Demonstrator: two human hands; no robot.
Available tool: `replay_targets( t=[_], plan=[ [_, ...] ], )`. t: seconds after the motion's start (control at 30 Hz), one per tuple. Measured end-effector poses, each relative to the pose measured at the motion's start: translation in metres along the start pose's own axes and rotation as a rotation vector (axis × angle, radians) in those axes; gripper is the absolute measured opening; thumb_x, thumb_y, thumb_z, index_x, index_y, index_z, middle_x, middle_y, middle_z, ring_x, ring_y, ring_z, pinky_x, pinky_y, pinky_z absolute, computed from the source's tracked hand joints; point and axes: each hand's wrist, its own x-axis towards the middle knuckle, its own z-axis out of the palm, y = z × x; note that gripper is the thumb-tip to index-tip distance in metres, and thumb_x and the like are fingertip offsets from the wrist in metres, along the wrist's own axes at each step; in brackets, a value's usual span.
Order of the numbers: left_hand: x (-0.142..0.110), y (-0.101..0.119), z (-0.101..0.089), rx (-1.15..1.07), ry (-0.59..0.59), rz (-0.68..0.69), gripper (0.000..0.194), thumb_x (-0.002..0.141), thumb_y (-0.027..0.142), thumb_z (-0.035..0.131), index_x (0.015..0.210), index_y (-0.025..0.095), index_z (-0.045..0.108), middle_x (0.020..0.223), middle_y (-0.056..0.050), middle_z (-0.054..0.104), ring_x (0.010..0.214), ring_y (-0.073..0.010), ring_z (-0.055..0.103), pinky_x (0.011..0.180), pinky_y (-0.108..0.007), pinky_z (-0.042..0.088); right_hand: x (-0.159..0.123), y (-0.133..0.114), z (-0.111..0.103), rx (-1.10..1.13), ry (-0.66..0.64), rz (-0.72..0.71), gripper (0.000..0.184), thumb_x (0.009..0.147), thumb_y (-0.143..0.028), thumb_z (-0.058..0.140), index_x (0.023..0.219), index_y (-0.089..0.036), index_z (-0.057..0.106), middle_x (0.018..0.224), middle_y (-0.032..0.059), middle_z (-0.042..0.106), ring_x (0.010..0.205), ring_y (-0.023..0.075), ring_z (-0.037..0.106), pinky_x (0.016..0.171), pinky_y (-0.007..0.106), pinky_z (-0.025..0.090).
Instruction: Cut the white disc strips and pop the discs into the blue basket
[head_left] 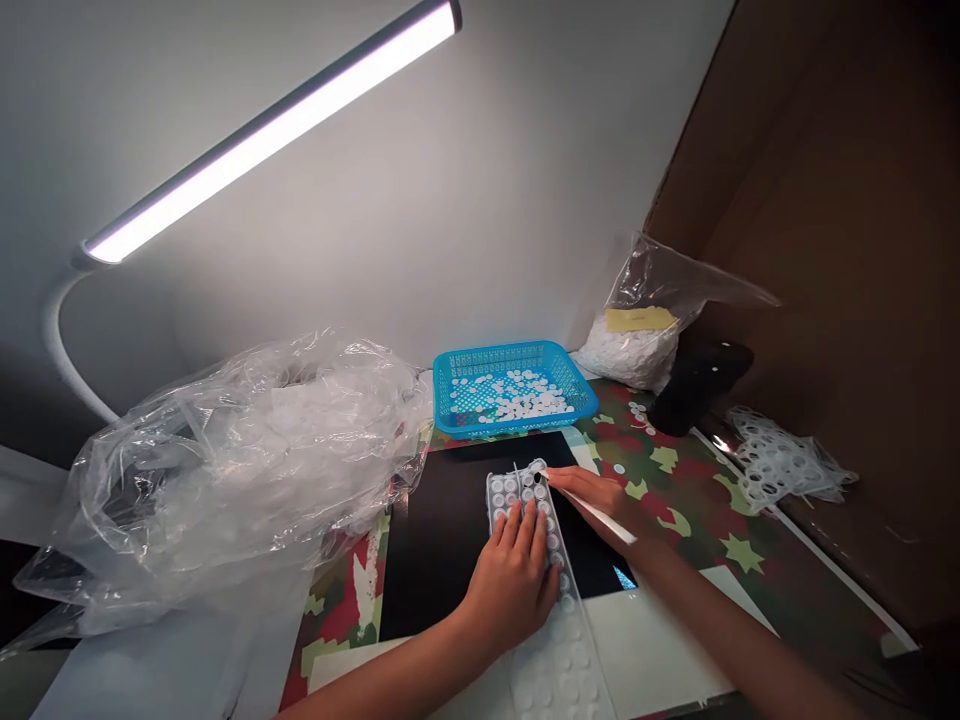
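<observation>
- Head view: the left hand lies palm down on the sheet, fingers slightly spread and pointing toward its far end.
- The right hand pinches a white stick, which slants from the sheet's far right corner back past that wrist; whether its tip touches the sheet is too small to tell.
- The sheet, dotted with round pieces, runs lengthwise under the left hand, its long axis going away from the person and leaning a little left.
- Its far end lies just beyond the left fingertips and just left of the right fingertips, so the right hand is nearer that end.
- Beneath both hands: a black mat on the bench.
- Beyond them: a blue basket of white discs.
- Left of the left hand: a big clear bag.
</observation>
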Motion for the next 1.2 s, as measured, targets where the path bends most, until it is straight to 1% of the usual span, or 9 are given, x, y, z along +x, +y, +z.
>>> replay_targets(
  t=[0.17, 0.27, 0.43, 0.53, 0.67, 0.77, 0.83, 1.07, 1.2],
  plan=[
    [0.005, -0.010, -0.002, -0.059, 0.011, -0.051, 0.054, 0.094, 0.041, 0.033, 0.136, 0.008, 0.040, 0.142, -0.016, 0.039, 0.132, -0.0288, 0.034, 0.104, -0.042, 0.036, 0.010, -0.001, 0.006, 0.075, 0.044, 0.110, 0.025, 0.092, -0.028, 0.044, 0.105, -0.026, 0.065, 0.112, 0.0029, 0.066, 0.106, 0.0221, 0.060, 0.097, 0.040, 0.046],
    [0.005, -0.012, -0.005, -0.054, 0.013, -0.053, 0.058, 0.094, 0.046, 0.033, 0.138, 0.009, 0.037, 0.144, -0.016, 0.035, 0.135, -0.0296, 0.028, 0.106, -0.044, 0.033, 0.021, 0.000, 0.005, 0.077, 0.055, 0.144, 0.022, 0.091, -0.031, 0.047, 0.098, -0.025, 0.067, 0.103, 0.0029, 0.068, 0.098, 0.0218, 0.063, 0.091, 0.039, 0.049],
    [-0.001, -0.003, -0.005, -0.004, 0.016, -0.012, 0.057, 0.093, 0.045, 0.034, 0.136, 0.008, 0.041, 0.144, -0.018, 0.034, 0.134, -0.0343, 0.028, 0.104, -0.046, 0.034, 0.034, 0.000, -0.022, 0.120, 0.023, 0.216, 0.017, 0.080, -0.037, 0.063, 0.079, -0.022, 0.070, 0.077, 0.0024, 0.070, 0.071, 0.0192, 0.065, 0.068, 0.032, 0.053],
    [-0.005, 0.002, -0.003, 0.003, -0.004, -0.006, 0.056, 0.094, 0.044, 0.032, 0.136, 0.008, 0.040, 0.144, -0.017, 0.035, 0.133, -0.0352, 0.030, 0.103, -0.047, 0.034, 0.040, 0.000, -0.028, 0.203, 0.058, 0.247, 0.020, 0.078, -0.039, 0.065, 0.078, -0.020, 0.068, 0.076, 0.0035, 0.070, 0.070, 0.0187, 0.065, 0.064, 0.030, 0.053],
    [-0.007, 0.001, -0.001, 0.005, 0.004, -0.008, 0.057, 0.094, 0.044, 0.032, 0.138, 0.009, 0.039, 0.144, -0.016, 0.036, 0.132, -0.0344, 0.032, 0.103, -0.045, 0.034, 0.045, -0.004, 0.003, 0.335, 0.089, 0.250, 0.021, 0.078, -0.041, 0.066, 0.080, -0.020, 0.066, 0.083, 0.0049, 0.071, 0.079, 0.0207, 0.067, 0.073, 0.034, 0.055],
    [-0.007, -0.001, 0.000, 0.007, 0.037, -0.006, 0.057, 0.093, 0.045, 0.034, 0.138, 0.010, 0.038, 0.141, -0.015, 0.041, 0.131, -0.0331, 0.034, 0.103, -0.044, 0.035, 0.044, -0.005, 0.030, 0.410, 0.047, 0.248, 0.024, 0.077, -0.043, 0.067, 0.077, -0.020, 0.066, 0.083, 0.0057, 0.071, 0.080, 0.0219, 0.068, 0.072, 0.034, 0.056],
    [-0.007, -0.001, 0.001, 0.010, 0.052, -0.005, 0.058, 0.092, 0.045, 0.034, 0.137, 0.009, 0.040, 0.139, -0.016, 0.043, 0.130, -0.0328, 0.036, 0.103, -0.043, 0.035, 0.042, -0.005, 0.038, 0.436, 0.013, 0.244, 0.024, 0.077, -0.043, 0.067, 0.078, -0.019, 0.067, 0.084, 0.0063, 0.071, 0.079, 0.0221, 0.068, 0.070, 0.034, 0.056],
    [-0.007, 0.003, 0.012, -0.006, 0.117, -0.090, 0.060, 0.089, 0.052, 0.034, 0.129, 0.009, 0.049, 0.133, -0.016, 0.050, 0.127, -0.0350, 0.040, 0.103, -0.045, 0.037, 0.036, -0.001, 0.032, 0.450, -0.070, 0.185, 0.021, 0.079, -0.039, 0.066, 0.076, -0.018, 0.067, 0.086, 0.0064, 0.070, 0.084, 0.0224, 0.067, 0.078, 0.035, 0.054],
    [-0.006, 0.005, 0.010, -0.046, 0.114, -0.114, 0.056, 0.088, 0.049, 0.039, 0.126, 0.009, 0.051, 0.129, -0.016, 0.053, 0.125, -0.0335, 0.043, 0.104, -0.044, 0.036, 0.033, 0.000, 0.032, 0.446, -0.098, 0.169, 0.020, 0.079, -0.038, 0.066, 0.080, -0.018, 0.068, 0.085, 0.0055, 0.069, 0.084, 0.0221, 0.066, 0.079, 0.035, 0.053]
  ],
)
